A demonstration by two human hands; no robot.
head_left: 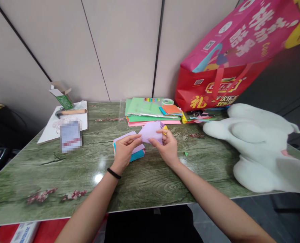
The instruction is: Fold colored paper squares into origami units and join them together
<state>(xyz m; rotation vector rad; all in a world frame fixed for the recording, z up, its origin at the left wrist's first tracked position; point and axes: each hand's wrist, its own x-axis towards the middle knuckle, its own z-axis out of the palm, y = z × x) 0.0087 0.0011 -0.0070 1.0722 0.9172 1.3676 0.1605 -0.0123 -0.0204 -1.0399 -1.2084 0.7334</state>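
Note:
Both of my hands hold a sheet of light purple paper up off the table, in the middle of the view. My left hand pinches its left edge between thumb and fingers. At the right edge, my right hand grips the paper with its thumb in front and its fingers behind. Below and left of the sheet lies a stack of coloured paper, purple on top with blue under it. Something yellow shows just behind my right fingers; what it is, I cannot make out.
Behind my hands lie green and pink paper packs with orange squares and a tape roll. A hammer and an opened box are at left. A white plush toy and large gift bags occupy the right.

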